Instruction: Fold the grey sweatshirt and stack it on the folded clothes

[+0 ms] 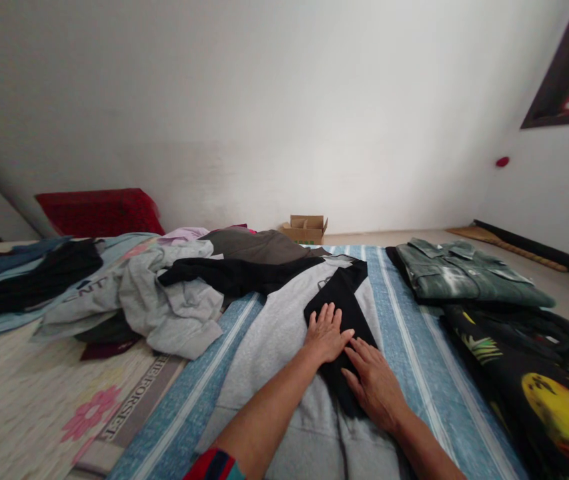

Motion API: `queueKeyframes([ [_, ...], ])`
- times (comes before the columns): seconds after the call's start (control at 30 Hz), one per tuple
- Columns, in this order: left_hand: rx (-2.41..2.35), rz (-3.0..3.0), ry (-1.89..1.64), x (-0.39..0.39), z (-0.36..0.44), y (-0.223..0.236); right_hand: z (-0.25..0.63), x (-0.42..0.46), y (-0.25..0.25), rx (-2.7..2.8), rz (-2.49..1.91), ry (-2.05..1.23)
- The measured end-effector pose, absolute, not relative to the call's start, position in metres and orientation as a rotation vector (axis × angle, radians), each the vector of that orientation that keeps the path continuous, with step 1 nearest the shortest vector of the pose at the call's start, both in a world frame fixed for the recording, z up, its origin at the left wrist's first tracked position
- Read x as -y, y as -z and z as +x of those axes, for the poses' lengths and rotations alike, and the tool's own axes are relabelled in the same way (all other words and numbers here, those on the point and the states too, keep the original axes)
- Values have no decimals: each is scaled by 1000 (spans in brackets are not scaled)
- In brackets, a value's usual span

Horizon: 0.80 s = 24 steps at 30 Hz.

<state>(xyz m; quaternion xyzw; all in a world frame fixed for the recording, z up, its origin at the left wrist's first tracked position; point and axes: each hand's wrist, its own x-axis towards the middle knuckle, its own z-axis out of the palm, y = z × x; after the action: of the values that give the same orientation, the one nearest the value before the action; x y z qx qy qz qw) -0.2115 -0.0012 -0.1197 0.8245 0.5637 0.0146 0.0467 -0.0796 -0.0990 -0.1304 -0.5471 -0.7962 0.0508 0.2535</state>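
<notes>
A grey sweatshirt [269, 353] with black sleeves lies spread out before me. Its right-hand black sleeve [349, 300] is folded across the body, while the other black sleeve [244, 273] stretches out to the left. Flat on the folded sleeve rests my left hand [327, 333], its fingers extended. Just beside it, my right hand [371, 377] also lies on the black sleeve with fingers stretched out, the two hands nearly touching. Neither hand grips anything.
A blue striped sheet [399, 320] lies beneath. Folded green denim clothing [464, 273] and a black printed garment [539, 373] sit at right. A heap with a crumpled grey garment [164, 300] and dark clothes [39, 280] spreads left. A cardboard box [307, 230] stands by the wall.
</notes>
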Motion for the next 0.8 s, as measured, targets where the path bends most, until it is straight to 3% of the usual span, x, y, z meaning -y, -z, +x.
queueKeyframes([
  [0.8, -1739, 2537, -35, -5, -210, 116, -77, 100, 115, 2139, -1488, -126],
])
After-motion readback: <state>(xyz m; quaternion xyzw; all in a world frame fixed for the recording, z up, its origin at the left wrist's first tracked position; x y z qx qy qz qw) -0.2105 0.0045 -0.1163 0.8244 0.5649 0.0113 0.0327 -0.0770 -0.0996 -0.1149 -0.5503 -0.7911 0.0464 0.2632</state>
